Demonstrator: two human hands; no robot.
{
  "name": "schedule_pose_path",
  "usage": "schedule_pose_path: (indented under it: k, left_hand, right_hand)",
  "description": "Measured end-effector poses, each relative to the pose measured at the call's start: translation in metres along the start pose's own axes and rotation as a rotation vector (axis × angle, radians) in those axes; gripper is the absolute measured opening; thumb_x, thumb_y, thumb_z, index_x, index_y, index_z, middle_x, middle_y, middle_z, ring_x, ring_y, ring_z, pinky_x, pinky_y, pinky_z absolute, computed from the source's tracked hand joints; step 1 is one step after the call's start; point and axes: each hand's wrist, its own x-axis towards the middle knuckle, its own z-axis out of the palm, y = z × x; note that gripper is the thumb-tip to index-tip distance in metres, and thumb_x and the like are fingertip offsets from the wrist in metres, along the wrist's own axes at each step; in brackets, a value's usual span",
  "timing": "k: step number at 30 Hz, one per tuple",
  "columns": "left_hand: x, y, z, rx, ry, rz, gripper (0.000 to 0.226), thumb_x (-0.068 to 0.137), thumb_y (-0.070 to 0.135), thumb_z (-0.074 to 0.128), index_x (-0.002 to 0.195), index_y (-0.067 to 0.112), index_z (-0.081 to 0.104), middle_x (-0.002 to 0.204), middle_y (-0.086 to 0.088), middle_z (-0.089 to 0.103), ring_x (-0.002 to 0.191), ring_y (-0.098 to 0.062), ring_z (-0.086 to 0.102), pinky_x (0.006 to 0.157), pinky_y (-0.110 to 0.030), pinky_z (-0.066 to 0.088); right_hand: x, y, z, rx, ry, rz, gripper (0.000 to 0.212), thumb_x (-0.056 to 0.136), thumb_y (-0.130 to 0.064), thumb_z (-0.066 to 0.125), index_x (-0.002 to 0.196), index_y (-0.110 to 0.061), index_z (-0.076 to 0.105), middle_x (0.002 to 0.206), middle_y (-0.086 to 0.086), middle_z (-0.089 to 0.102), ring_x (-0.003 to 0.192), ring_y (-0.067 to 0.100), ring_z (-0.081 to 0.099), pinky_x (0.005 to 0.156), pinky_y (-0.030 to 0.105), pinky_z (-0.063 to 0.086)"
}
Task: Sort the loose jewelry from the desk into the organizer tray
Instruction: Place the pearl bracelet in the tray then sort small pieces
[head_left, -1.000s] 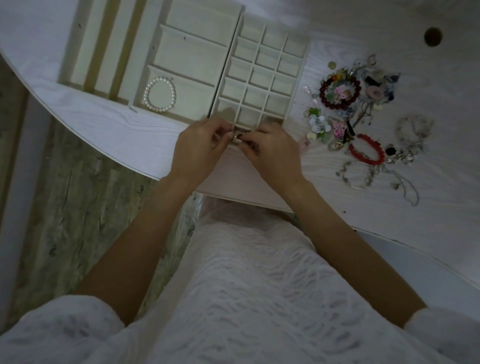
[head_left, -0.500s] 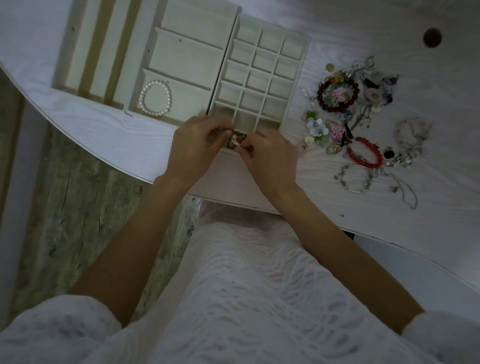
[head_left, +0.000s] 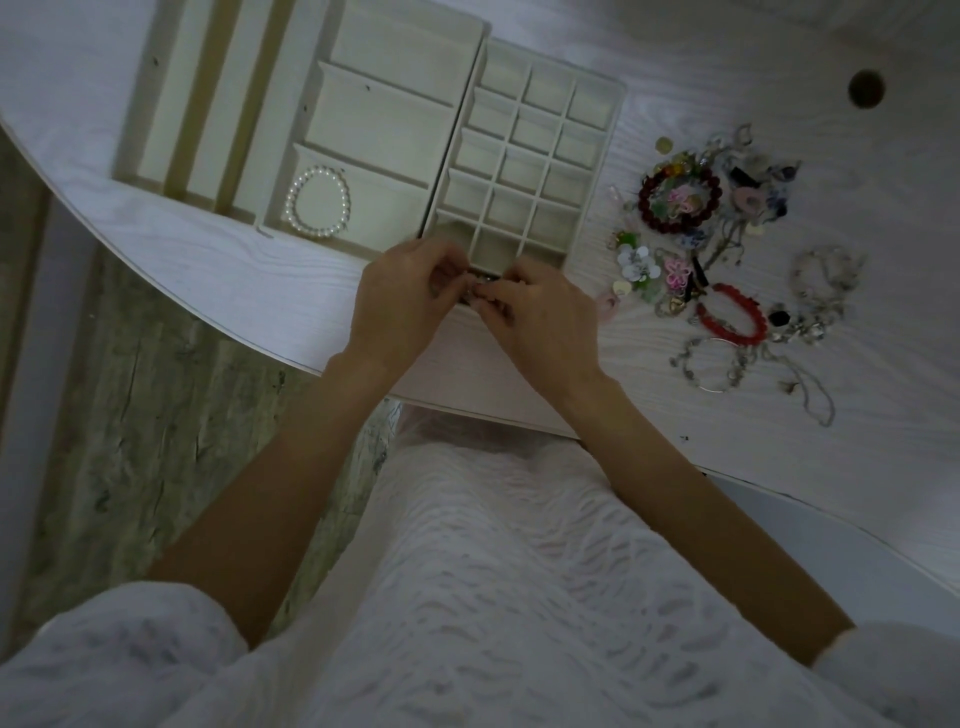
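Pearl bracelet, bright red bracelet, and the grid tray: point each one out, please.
pearl bracelet (head_left: 318, 202): head view, on the beads of its left arc.
bright red bracelet (head_left: 732, 317): head view, on its lower beads.
grid tray (head_left: 605, 171): head view, on its right rim.

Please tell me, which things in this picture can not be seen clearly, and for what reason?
- Small item, head view: pinched between left hand and right hand; the fingers hide its kind.
- Tray, near corner cells: covered by both hands.
- Jewelry pile on the desk: tangled and dim; single pieces too small to tell.
- Slotted tray: cut off by the top edge.
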Motion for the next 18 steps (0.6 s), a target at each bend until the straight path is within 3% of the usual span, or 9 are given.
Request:
schedule_pose_path:
  k: [7, 13, 18]
  left_hand:
    - [0.003, -0.002, 0.008, 0.153, 0.030, 0.067, 0.011, 0.081, 0.018, 0.070, 0.081, 0.009, 0.064, 0.075, -0.002, 0.060, 0.072, -0.016, 0.051, 0.061, -0.023, 0.033]
    - [0.003, -0.004, 0.009, 0.132, 0.060, 0.126, 0.011, 0.086, 0.018, 0.065, 0.084, 0.008, 0.067, 0.076, -0.004, 0.064, 0.069, -0.018, 0.057, 0.059, -0.028, 0.044]
    - [-0.005, -0.008, -0.004, 0.095, 0.069, 0.062, 0.011, 0.088, 0.017, 0.061, 0.094, 0.011, 0.068, 0.081, -0.003, 0.067, 0.073, -0.018, 0.058, 0.065, -0.023, 0.040]
  right_hand:
    - [0.002, -0.002, 0.000, 0.013, -0.062, 0.061, 0.017, 0.083, -0.029, 0.064, 0.078, -0.017, 0.075, 0.070, 0.001, 0.058, 0.063, 0.018, 0.056, 0.051, 0.023, 0.027]
    - [-0.003, 0.001, 0.000, 0.034, -0.070, 0.084, 0.019, 0.086, -0.026, 0.061, 0.079, -0.014, 0.073, 0.073, 0.003, 0.060, 0.066, 0.019, 0.056, 0.053, 0.025, 0.028]
    - [0.007, 0.003, -0.002, 0.132, 0.008, 0.148, 0.009, 0.082, -0.021, 0.066, 0.082, -0.014, 0.071, 0.082, 0.003, 0.063, 0.072, 0.018, 0.058, 0.055, 0.027, 0.040]
